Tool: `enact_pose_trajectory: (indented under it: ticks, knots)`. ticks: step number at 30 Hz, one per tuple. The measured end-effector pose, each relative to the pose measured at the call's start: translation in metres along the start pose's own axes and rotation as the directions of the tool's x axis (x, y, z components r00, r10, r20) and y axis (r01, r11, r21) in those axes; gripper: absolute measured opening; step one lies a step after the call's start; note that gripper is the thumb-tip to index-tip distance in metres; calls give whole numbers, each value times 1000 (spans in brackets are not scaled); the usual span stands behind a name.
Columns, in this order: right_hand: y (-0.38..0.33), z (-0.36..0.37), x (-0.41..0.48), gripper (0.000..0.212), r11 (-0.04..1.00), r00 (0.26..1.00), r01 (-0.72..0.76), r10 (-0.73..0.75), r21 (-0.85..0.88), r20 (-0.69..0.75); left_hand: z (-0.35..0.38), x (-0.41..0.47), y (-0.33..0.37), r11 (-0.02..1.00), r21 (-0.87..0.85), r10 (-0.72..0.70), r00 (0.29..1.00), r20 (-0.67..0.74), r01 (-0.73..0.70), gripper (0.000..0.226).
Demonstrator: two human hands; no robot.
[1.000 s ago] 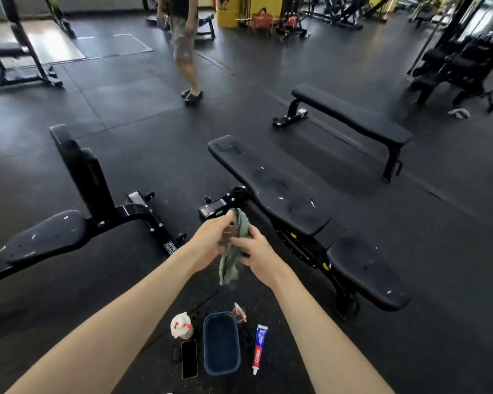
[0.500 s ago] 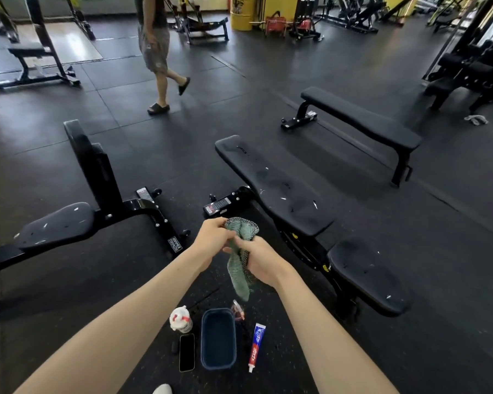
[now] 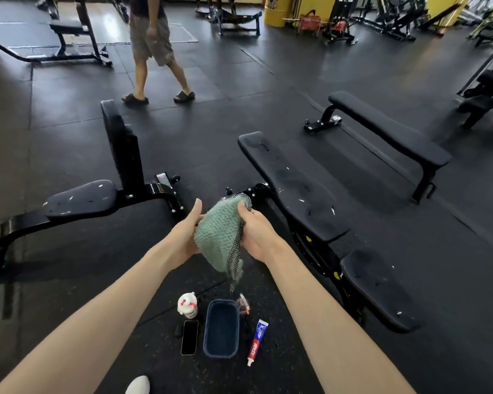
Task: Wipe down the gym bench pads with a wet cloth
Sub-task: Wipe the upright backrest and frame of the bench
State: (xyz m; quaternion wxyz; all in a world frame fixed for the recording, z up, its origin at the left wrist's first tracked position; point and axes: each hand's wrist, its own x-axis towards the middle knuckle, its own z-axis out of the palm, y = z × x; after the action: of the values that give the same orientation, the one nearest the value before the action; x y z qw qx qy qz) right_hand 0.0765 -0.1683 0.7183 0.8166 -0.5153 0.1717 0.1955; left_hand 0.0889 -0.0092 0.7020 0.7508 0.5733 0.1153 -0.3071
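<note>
**Cloth, hands and benches.** You hold the green cloth (image 3: 219,237) in the air just left of the central bench (image 3: 291,186), beside the joint of its frame. The cloth's long axis runs nearly vertical: the rounded, bunched end points up and toward the bench, and the narrow tail, edged with a black-and-white mesh strip, hangs down over the blue tub (image 3: 221,355) on the floor.

Your left hand (image 3: 182,237) cups the cloth's left flank, thumb raised upright and clear of the fabric; its fingers pass behind the cloth, out of sight. Your right hand (image 3: 256,234) grips the mesh edge, thumb pressed over the top and fingers curled around the right side. Both forearms reach forward and converge on the cloth.

The bench's long back pad points away from you and leftward; its seat pad (image 3: 379,288) lies at the nearer end.

Left of the bench's near end, on the floor around the tub, lie a phone (image 3: 189,341), a white bottle (image 3: 187,305) and a red, white and blue tube (image 3: 257,341) whose print is too small to read. The frame sticker on the bench is likewise illegible.
</note>
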Motion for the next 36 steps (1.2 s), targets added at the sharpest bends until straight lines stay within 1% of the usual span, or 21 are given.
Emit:
enact_pose_trajectory:
  ticks: [2, 4, 6, 8, 10, 11, 14, 16, 17, 19, 20, 21, 22, 24, 27, 29, 31, 32, 33, 35, 36]
  knots:
    - [3, 15, 12, 46, 999, 999, -14, 12, -31, -50, -21, -8, -10, 998, 48, -40, 995, 91, 35, 61]
    - [10, 27, 27, 51, 994, 993, -49, 38, -95, -111, -42, -14, -12, 996, 89, -31, 993, 112, 21, 51]
    - [20, 42, 39, 49, 980, 988, -119, 100, -161, -121, -66, -21, -7, 991, 137, -15, 997, 76, 4, 37]
    - [32, 62, 49, 39, 946, 985, -167, 146, -276, -94, -94, -24, -1, 985, 174, -6, 1000, 5, 5, 25]
    - [45, 88, 58, 33, 872, 979, -202, 182, -445, -87, -125, -25, 8, 984, 179, 11, 999, -39, -4, 22]
    - [52, 104, 63, 33, 849, 973, -231, 214, -476, -90, -141, -26, 15, 986, 168, 16, 999, -45, -9, 22]
    - [74, 155, 85, 26, 893, 956, -293, 265, -343, -125, -193, -29, 35, 986, 168, 13, 999, -51, -4, 23]
    - [86, 188, 100, 13, 945, 957, -272, 245, -183, -157, -227, -32, 49, 980, 200, 22, 999, -50, -12, 23]
    - [91, 204, 108, 14, 960, 956, -250, 224, -129, -187, -244, -33, 56, 978, 208, 32, 998, -59, -19, 24]
    - [96, 234, 123, 42, 978, 959, -193, 173, -72, -226, -277, -34, 68, 982, 188, 50, 994, -96, -31, 23]
    - [98, 248, 130, 70, 981, 962, -183, 167, -57, -217, -293, -33, 74, 986, 161, 55, 991, -120, -35, 21]
    - [101, 260, 136, 88, 982, 967, -181, 168, -55, -190, -308, -33, 78, 990, 133, 57, 988, -143, -38, 19]
    - [104, 274, 141, 96, 981, 974, -179, 166, -73, -156, -321, -33, 83, 993, 114, 56, 986, -159, -38, 18]
    - [110, 299, 151, 92, 983, 983, -148, 134, -109, -126, -343, -35, 93, 994, 89, 69, 985, -159, -56, 19]
    - [104, 326, 174, 83, 999, 996, 41, -42, -11, -85, -370, -34, 117, 986, 58, 159, 984, -76, -155, 27]
    - [97, 338, 193, 77, 991, 991, 128, -127, 25, -45, -388, -32, 132, 970, 147, 192, 981, 18, -193, 31]
    - [95, 347, 211, 69, 987, 989, 147, -149, -67, -17, -408, -26, 145, 921, 322, 208, 976, 66, -218, 42]
    - [96, 350, 220, 65, 970, 987, 156, -161, -188, -8, -418, -21, 150, 883, 410, 219, 973, 69, -228, 50]
    - [98, 353, 229, 60, 915, 982, 176, -191, -363, -5, -427, -16, 155, 832, 501, 236, 969, 70, -239, 56]
    - [99, 361, 247, 45, 654, 944, 257, -326, -711, 41, -447, -1, 164, 700, 670, 258, 962, 83, -246, 55]
    - [98, 367, 257, 38, 535, 918, 287, -390, -794, 69, -457, 7, 169, 654, 718, 266, 961, 77, -238, 55]
